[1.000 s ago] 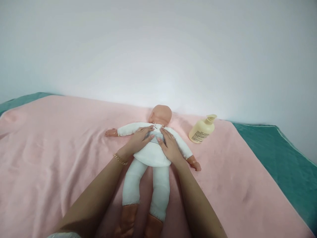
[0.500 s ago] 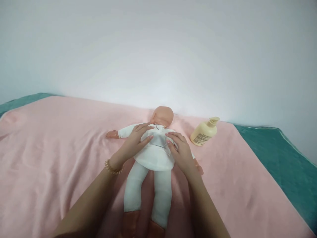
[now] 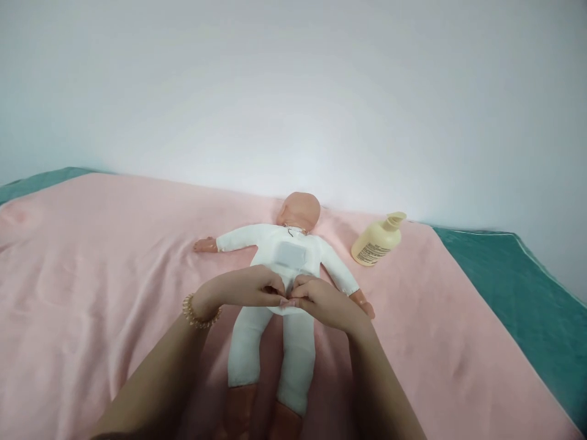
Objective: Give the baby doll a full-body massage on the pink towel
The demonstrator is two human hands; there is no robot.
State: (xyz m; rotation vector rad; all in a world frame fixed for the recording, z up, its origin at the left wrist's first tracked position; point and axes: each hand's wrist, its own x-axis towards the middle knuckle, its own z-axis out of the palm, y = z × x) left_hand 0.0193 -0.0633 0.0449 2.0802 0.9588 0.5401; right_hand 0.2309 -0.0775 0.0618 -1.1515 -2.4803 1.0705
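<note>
A baby doll [image 3: 262,235] lies on its front, in a white cloth body with bare plastic head, hands and feet. A grey rectangular patch [image 3: 290,255] sits on its upper back. Over the lower back, my left hand [image 3: 254,286] is closed, fingers curled in and thumb pointing inward, with a beaded bracelet at the wrist. My right hand [image 3: 321,298] mirrors it, also closed. The two thumb tips meet at the middle of the doll's lower back, where both hands appear to pinch its cloth. My knuckles hide the exact grip.
To the doll's right stands a pale yellow pump bottle [image 3: 373,243] with printed text. A pink blanket [image 3: 114,256] lies beneath everything, over a green cover [image 3: 513,287] showing at both sides. A plain white wall [image 3: 293,91] rises behind.
Both hands have slid from the doll's upper back down to its lower back. Their spread fingers have curled closed, thumbs now together, uncovering the grey patch.
</note>
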